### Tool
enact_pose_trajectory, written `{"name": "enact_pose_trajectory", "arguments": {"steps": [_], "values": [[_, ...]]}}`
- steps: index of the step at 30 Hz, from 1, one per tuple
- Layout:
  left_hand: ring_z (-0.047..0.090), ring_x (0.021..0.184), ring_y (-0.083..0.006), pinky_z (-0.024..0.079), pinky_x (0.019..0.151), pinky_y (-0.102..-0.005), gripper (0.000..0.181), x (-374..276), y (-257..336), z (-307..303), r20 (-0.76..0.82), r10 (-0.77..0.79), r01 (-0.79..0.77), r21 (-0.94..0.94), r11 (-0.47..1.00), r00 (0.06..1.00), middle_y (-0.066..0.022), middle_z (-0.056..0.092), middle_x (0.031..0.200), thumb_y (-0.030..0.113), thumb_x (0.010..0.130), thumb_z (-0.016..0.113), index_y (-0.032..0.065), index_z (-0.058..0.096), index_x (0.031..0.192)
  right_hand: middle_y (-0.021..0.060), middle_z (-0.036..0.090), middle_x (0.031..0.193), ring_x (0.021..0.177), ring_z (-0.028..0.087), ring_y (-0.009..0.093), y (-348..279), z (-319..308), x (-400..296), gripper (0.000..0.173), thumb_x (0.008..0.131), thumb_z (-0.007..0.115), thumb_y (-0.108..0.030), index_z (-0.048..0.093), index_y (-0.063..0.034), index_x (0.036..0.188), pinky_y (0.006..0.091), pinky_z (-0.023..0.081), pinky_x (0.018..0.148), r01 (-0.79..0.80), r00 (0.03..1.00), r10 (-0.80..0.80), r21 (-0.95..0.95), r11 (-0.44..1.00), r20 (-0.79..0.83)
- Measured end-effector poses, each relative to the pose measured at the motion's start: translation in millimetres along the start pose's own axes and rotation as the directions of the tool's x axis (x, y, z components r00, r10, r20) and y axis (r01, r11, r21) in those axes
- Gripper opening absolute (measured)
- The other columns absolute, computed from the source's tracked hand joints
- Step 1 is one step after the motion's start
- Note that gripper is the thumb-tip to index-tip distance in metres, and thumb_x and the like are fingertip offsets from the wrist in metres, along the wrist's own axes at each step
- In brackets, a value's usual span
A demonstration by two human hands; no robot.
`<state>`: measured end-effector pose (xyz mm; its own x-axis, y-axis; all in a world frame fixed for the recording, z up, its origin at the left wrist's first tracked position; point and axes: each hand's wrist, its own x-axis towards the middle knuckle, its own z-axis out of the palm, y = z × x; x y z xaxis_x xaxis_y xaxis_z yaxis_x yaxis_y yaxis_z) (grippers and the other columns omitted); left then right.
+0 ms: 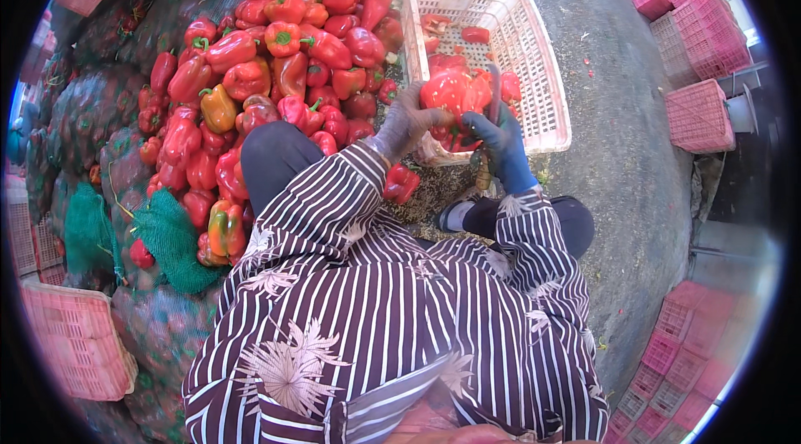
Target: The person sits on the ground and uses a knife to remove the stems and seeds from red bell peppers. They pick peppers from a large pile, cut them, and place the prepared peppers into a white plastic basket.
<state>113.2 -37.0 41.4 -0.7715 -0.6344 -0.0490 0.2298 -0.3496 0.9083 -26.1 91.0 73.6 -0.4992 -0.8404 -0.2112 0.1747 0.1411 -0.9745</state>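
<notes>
My left hand (407, 121), in a dull grey-purple glove, grips a red bell pepper (455, 93) from its left side. The pepper is cut open, with pale seeds showing on its flesh. In a blue glove, my right hand (500, 140) closes around what looks like a knife (495, 90), its narrow dark blade pointing up beside the pepper. A yellowish-brown piece (483, 173) juts out below that hand; whether it is the handle is unclear. Both hands are over the near end of a pale plastic crate (532, 68), which holds cut red pepper pieces (475, 35).
A large heap of whole red bell peppers (288, 68) lies left of the crate. Beyond it are filled mesh sacks (100, 100) and green netting (175, 237). One loose pepper (400, 183) rests near my foot. Pink crates (699, 115) stand along the right side.
</notes>
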Motion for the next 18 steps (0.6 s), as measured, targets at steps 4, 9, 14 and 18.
{"name": "enact_pose_trajectory", "arguments": {"steps": [4, 9, 14, 18], "values": [[0.063, 0.096, -0.0152, 0.052, 0.085, -0.0294, 0.047, -0.3, 10.0, 4.9, 0.051, -0.024, 0.02, 0.066, 0.998, 0.998, -0.0082, 0.066, 0.106, 0.011, 0.077, 0.078, -0.0013, 0.058, 0.118, 0.0061, 0.069, 0.082, 0.061, 0.063, 0.014, -0.3, 1.7, 4.5, 0.034, 0.082, 0.072, -0.024, 0.064, -0.0007, 0.106, 0.0258, 0.048, 0.053, -0.114, 0.983, 0.086, 0.171, 0.979, 0.165], [0.061, 0.087, -0.0109, 0.05, 0.075, -0.0256, 0.041, -4.9, 17.6, 20.1, -0.029, 0.017, -0.018, -0.033, 0.999, 0.999, -0.0023, 0.064, 0.102, 0.02, 0.085, 0.069, 0.0032, 0.057, 0.121, 0.0067, 0.066, 0.079, 0.057, 0.06, 0.015, 4.4, 15.6, -0.2, 0.029, 0.082, 0.071, -0.024, 0.065, -0.0043, 0.103, 0.0297, 0.048, 0.048, -0.078, 0.996, 0.07, 0.172, 0.982, 0.054], [0.063, 0.091, -0.0153, 0.052, 0.08, -0.0291, 0.037, -9.7, 26.7, 22.1, -0.038, -0.059, 0.047, -0.27, 0.962, 0.998, -0.0062, 0.065, 0.104, 0.015, 0.087, 0.065, 0.0018, 0.057, 0.121, 0.0081, 0.066, 0.085, 0.064, 0.064, 0.02, 15.1, 18.9, -5.3, 0.028, 0.088, 0.068, -0.024, 0.062, -0.0032, 0.106, 0.0297, 0.053, 0.053, -0.223, 0.975, 0.201, 0.353, 0.908, 0.1], [0.065, 0.09, -0.0214, 0.055, 0.079, -0.0354, 0.034, 8.6, -8.1, 0.5, -0.052, -0.225, 0.132, -0.675, 0.726, 0.973, -0.008, 0.065, 0.102, 0.026, 0.09, 0.065, 0.0038, 0.059, 0.115, 0.0089, 0.065, 0.09, 0.07, 0.064, 0.022, 29.8, 27.5, -2.8, 0.033, 0.091, 0.065, -0.029, 0.06, -0.0015, 0.108, 0.0304, 0.051, 0.051, -0.29, 0.95, 0.238, 0.855, 0.429, 0.203]]}}
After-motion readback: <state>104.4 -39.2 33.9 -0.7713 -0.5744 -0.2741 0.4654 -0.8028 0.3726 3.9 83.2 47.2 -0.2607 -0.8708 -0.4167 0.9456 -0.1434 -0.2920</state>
